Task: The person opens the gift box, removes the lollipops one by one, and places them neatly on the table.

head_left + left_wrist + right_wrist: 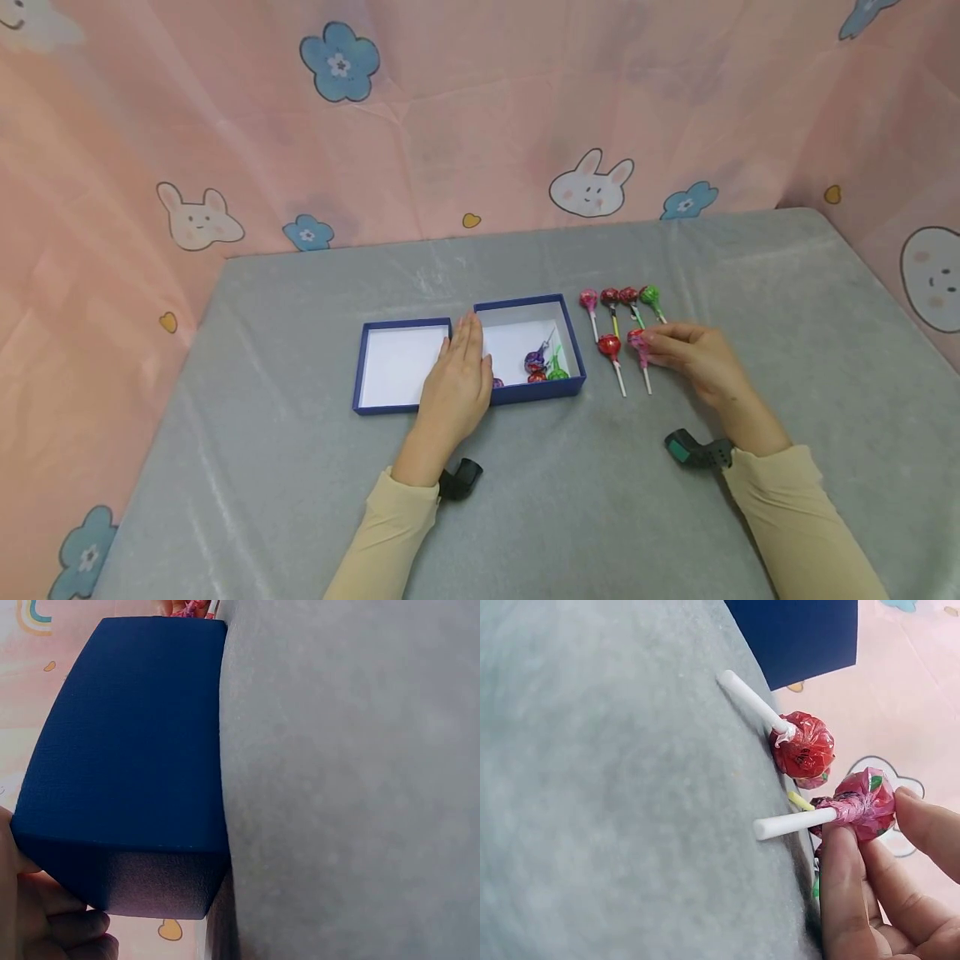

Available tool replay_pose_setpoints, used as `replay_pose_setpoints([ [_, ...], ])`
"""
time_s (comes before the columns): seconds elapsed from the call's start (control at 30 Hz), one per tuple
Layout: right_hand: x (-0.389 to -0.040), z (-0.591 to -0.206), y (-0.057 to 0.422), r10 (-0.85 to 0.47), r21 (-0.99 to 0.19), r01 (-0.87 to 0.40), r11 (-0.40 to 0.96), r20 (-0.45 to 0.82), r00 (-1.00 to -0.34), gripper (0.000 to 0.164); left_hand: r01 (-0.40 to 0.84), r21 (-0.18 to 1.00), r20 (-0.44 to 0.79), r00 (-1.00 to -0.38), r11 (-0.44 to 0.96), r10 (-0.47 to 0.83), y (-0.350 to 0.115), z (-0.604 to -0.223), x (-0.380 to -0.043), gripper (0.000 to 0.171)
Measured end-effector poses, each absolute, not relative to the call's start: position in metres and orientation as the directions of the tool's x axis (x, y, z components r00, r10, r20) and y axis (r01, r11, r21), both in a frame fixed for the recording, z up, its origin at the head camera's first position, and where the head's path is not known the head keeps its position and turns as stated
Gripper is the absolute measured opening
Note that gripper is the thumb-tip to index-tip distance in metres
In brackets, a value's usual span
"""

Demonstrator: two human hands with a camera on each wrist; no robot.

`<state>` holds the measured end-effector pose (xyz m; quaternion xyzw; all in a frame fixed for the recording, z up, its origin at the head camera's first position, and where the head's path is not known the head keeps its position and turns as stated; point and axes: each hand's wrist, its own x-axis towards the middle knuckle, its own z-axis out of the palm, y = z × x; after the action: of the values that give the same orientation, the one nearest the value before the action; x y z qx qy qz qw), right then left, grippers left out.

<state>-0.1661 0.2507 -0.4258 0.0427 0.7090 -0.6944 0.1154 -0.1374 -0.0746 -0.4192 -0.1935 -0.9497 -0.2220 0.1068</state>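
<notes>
My left hand (459, 371) lies along the left wall of a blue box (538, 394), thumb over the rim and fingers along the outside. The left wrist view shows the thumb at the top edge of this box (135, 735) and fingers beside its end wall. Inside are several wrapped lollipops, including a purple one (535, 361) and a green one (557, 372). My right hand (693, 358) pinches a pink lollipop (866, 806) by its wrapped head, white stick toward the near side. Beside it lies a red lollipop (804, 746) with a white stick.
Left of the box sits a shallow blue-rimmed lid (397, 367) with a white inside. Behind the right hand, a row holds a pink lollipop (588, 299), two dark red ones and a green lollipop (649, 295). Grey cloth (262, 467) covers the table; a pink curtain (450, 125) hangs behind.
</notes>
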Motion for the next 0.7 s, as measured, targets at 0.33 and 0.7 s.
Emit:
replay_pose_setpoints([
  [0.33,-0.1655,-0.4274,0.2477,-0.038,-0.957,0.228,0.177,-0.238,-0.970,0.012,0.410,0.380,0.276,-0.906,0.829,0.321,-0.0746,-0.4190,-0.1376,0.053],
  [0.7,-0.1641,-0.4280,0.2430,-0.011,-0.942,0.168,0.292,-0.178,-0.984,0.042,0.415,0.381,0.285,-0.903,0.826,0.322,-0.0744,-0.4176,-0.1367,0.052],
])
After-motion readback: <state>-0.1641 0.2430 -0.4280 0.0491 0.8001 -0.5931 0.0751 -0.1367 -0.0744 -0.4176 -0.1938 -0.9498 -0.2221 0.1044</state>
